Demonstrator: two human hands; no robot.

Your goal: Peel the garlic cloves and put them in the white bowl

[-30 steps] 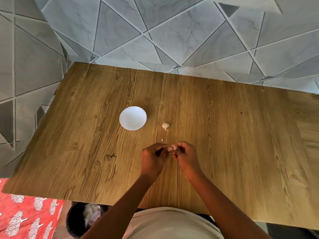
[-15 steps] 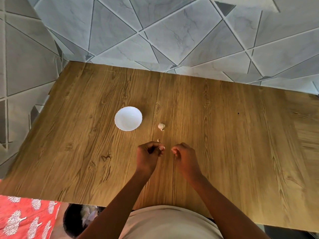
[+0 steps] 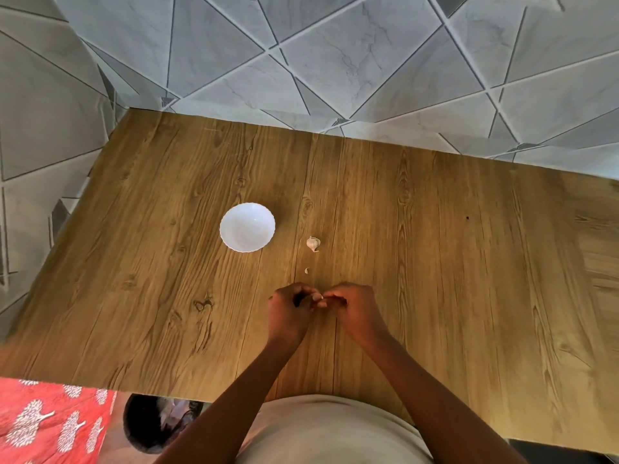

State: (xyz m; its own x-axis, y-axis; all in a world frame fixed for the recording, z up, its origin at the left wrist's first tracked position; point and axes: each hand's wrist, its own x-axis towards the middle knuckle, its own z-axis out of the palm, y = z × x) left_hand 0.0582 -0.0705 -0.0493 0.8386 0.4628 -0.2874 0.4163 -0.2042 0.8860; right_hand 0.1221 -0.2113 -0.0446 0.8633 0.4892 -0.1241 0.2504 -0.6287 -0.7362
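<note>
The white bowl sits bare; just right of it lies the garlic, light and papery. Nearer than the bowl, left hand and right hand meet, fingers curled, apparently pinching a small, slippery clove I can't see.

White bowl, plain, scalloped rim, at 10 o'clock of the hands. Garlic off-white w/ pale skin, at 12. Table tan wood-grain w/ dark knots. Wall tiles grey marble, triangle pattern w/ dark lines. Cloth at 7: red w/ white tree print.
</note>
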